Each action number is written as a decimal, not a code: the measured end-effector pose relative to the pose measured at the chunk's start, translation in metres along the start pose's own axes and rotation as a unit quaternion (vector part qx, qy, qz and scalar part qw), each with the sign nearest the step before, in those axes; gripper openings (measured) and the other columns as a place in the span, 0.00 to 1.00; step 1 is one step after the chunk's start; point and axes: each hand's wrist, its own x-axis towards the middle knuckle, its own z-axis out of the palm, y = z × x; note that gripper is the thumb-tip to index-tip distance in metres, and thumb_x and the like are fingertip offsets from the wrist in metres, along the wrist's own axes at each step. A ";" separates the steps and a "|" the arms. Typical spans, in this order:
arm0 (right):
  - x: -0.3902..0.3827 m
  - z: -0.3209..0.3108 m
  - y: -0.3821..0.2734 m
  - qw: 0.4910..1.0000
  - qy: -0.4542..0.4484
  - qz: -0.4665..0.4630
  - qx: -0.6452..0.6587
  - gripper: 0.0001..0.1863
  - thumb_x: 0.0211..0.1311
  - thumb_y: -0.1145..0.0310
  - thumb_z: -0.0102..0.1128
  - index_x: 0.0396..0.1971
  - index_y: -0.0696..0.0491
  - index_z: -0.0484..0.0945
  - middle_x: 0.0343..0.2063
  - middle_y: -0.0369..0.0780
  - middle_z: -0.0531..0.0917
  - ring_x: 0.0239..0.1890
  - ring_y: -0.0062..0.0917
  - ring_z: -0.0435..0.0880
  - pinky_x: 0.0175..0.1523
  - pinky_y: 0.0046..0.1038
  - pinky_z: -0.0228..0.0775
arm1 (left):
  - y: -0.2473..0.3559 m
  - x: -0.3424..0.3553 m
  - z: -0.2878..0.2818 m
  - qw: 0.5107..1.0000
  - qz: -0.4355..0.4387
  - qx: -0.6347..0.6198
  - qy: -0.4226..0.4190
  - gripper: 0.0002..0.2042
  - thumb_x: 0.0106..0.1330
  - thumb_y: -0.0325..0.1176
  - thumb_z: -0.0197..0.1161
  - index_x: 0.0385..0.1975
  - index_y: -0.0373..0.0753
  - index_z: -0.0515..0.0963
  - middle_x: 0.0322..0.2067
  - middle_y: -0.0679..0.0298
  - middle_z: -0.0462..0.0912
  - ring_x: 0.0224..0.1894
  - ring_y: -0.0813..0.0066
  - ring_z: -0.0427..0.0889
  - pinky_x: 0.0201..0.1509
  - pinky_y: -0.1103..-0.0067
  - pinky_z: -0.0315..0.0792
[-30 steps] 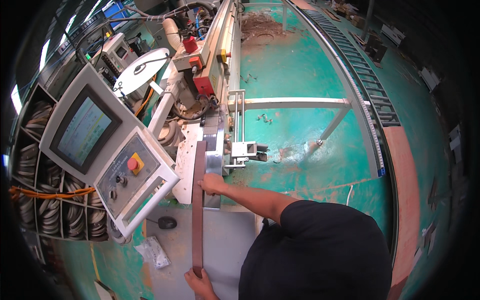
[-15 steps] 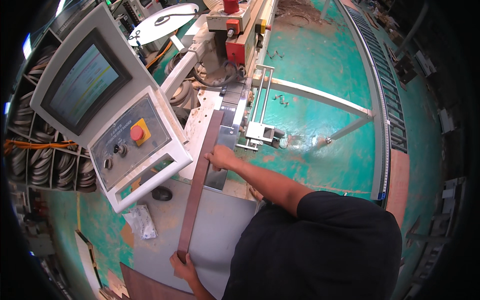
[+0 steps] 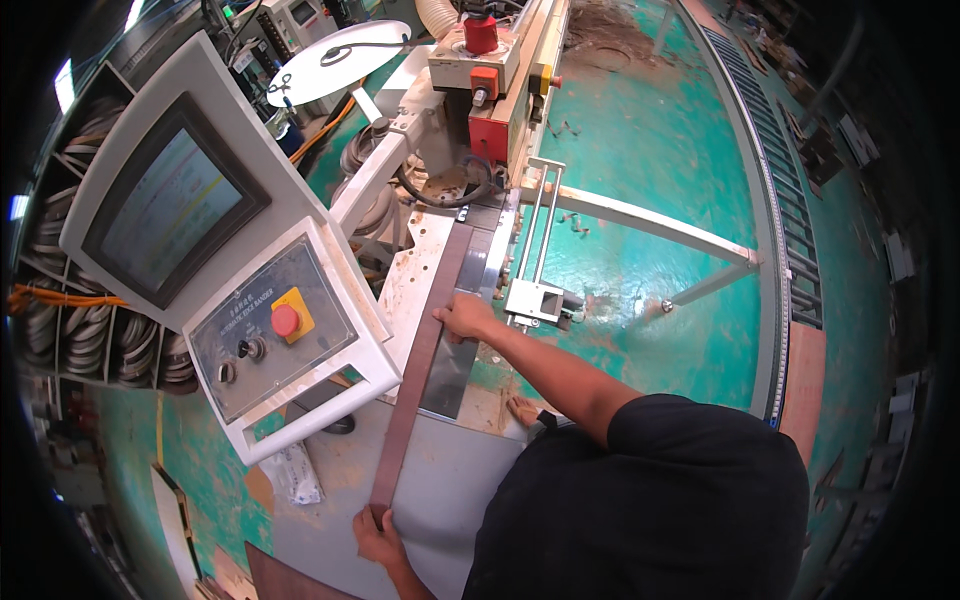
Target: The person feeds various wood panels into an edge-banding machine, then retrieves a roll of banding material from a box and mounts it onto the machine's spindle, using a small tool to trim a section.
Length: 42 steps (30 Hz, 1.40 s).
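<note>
I hold a long brown strip or narrow board [image 3: 420,380] with both hands. My right hand [image 3: 462,319] is closed on its middle, over the steel bed [image 3: 449,389] of a machine. My left hand [image 3: 378,540] grips its near end, above a grey surface [image 3: 320,535]. The strip's far end lies beside a perforated pale plate [image 3: 400,300]. A console [image 3: 300,380] with a screen, knobs and a red button stands left of the strip. A small sliding fitting on rails [image 3: 530,302] sits right of the bed.
The machine head [image 3: 490,135] with hoses rises ahead. A rack of coils [image 3: 130,355] is at left, a crumpled packet [image 3: 295,475] beside the grey surface. A white frame [image 3: 650,215] and roller track [image 3: 780,190] run along the right. A foot [image 3: 522,410] shows below my right arm.
My view has shifted, and the strip now slants from lower left to upper right instead of running straight up the picture. Both hands still grip it in much the same places.
</note>
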 end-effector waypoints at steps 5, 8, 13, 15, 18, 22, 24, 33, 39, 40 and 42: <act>0.014 -0.028 -0.004 0.997 0.003 0.057 0.045 0.30 0.77 0.48 0.63 0.21 0.58 0.91 0.18 0.40 0.90 0.19 0.33 0.90 0.32 0.37 0.86 | 0.028 0.017 0.010 1.000 0.002 -0.017 0.017 0.27 0.68 0.51 0.75 0.56 0.33 0.86 0.51 0.52 0.85 0.53 0.46 0.84 0.56 0.60 0.79; 0.027 -0.040 0.000 0.997 0.006 0.056 0.049 0.30 0.77 0.49 0.63 0.20 0.58 0.91 0.19 0.40 0.90 0.20 0.33 0.90 0.32 0.36 0.86 | 0.033 0.024 0.023 0.999 0.009 -0.014 0.031 0.26 0.67 0.50 0.76 0.56 0.38 0.85 0.52 0.58 0.84 0.55 0.51 0.84 0.57 0.62 0.79; 0.063 -0.066 0.021 0.998 0.026 0.046 0.031 0.29 0.76 0.49 0.64 0.22 0.59 0.91 0.21 0.39 0.92 0.21 0.31 0.91 0.34 0.35 0.87 | 0.066 0.049 0.033 0.998 0.019 -0.065 0.016 0.28 0.65 0.49 0.77 0.56 0.34 0.85 0.52 0.50 0.83 0.54 0.44 0.83 0.58 0.58 0.78; 0.068 -0.074 0.018 0.994 -0.007 0.093 0.064 0.29 0.76 0.49 0.64 0.24 0.59 0.92 0.22 0.38 0.92 0.22 0.30 0.92 0.36 0.35 0.87 | 0.070 0.052 0.038 0.996 0.021 -0.085 0.023 0.29 0.64 0.50 0.78 0.57 0.33 0.84 0.53 0.47 0.82 0.55 0.41 0.82 0.59 0.56 0.77; 0.076 -0.087 0.018 0.997 0.012 0.076 0.016 0.27 0.76 0.49 0.64 0.26 0.58 0.92 0.22 0.38 0.93 0.26 0.27 0.93 0.41 0.33 0.87 | 0.082 0.061 0.043 0.996 0.018 -0.073 0.042 0.33 0.62 0.52 0.79 0.61 0.35 0.82 0.57 0.46 0.81 0.58 0.40 0.80 0.62 0.53 0.75; 0.100 -0.108 0.030 0.996 0.049 0.066 0.027 0.27 0.75 0.48 0.64 0.23 0.54 0.91 0.22 0.36 0.93 0.32 0.27 0.94 0.48 0.32 0.86 | 0.121 0.082 0.046 0.997 0.012 -0.033 0.074 0.42 0.57 0.56 0.81 0.69 0.39 0.77 0.64 0.46 0.77 0.66 0.39 0.75 0.70 0.48 0.68; 0.116 -0.116 0.037 0.995 0.087 0.051 0.000 0.25 0.75 0.49 0.64 0.25 0.54 0.91 0.22 0.37 0.92 0.30 0.27 0.94 0.46 0.32 0.85 | 0.133 0.091 0.055 0.996 0.016 -0.026 0.079 0.45 0.55 0.58 0.82 0.71 0.40 0.75 0.67 0.46 0.75 0.70 0.40 0.72 0.73 0.47 0.65; 0.051 -0.089 0.050 0.957 0.266 -0.111 -0.017 0.26 0.78 0.44 0.58 0.34 0.55 0.84 0.35 0.52 0.88 0.41 0.53 0.87 0.45 0.53 0.77 | 0.189 0.145 0.084 0.991 0.087 -0.006 0.101 0.50 0.51 0.58 0.85 0.73 0.39 0.72 0.72 0.39 0.69 0.76 0.35 0.64 0.80 0.46 0.57; -0.087 -0.050 0.122 0.970 0.233 -0.074 0.021 0.27 0.79 0.45 0.59 0.28 0.55 0.80 0.22 0.49 0.83 0.28 0.51 0.83 0.37 0.49 0.73 | 0.238 0.179 0.091 0.993 0.093 0.002 0.076 0.51 0.49 0.56 0.86 0.73 0.39 0.73 0.71 0.39 0.70 0.74 0.35 0.67 0.80 0.46 0.59; -0.106 -0.049 0.141 0.972 0.229 -0.044 0.029 0.27 0.78 0.44 0.58 0.30 0.55 0.81 0.25 0.49 0.84 0.31 0.52 0.85 0.38 0.51 0.74 | 0.248 0.185 0.091 0.993 0.097 -0.008 0.064 0.51 0.50 0.56 0.86 0.73 0.39 0.72 0.71 0.40 0.70 0.74 0.35 0.66 0.80 0.47 0.58; -0.136 -0.047 0.184 0.973 0.228 0.008 0.045 0.27 0.78 0.43 0.58 0.32 0.54 0.83 0.27 0.50 0.86 0.34 0.51 0.87 0.39 0.52 0.75 | 0.271 0.199 0.096 0.992 0.113 -0.025 0.048 0.50 0.51 0.55 0.86 0.74 0.39 0.72 0.71 0.42 0.70 0.74 0.37 0.66 0.82 0.48 0.56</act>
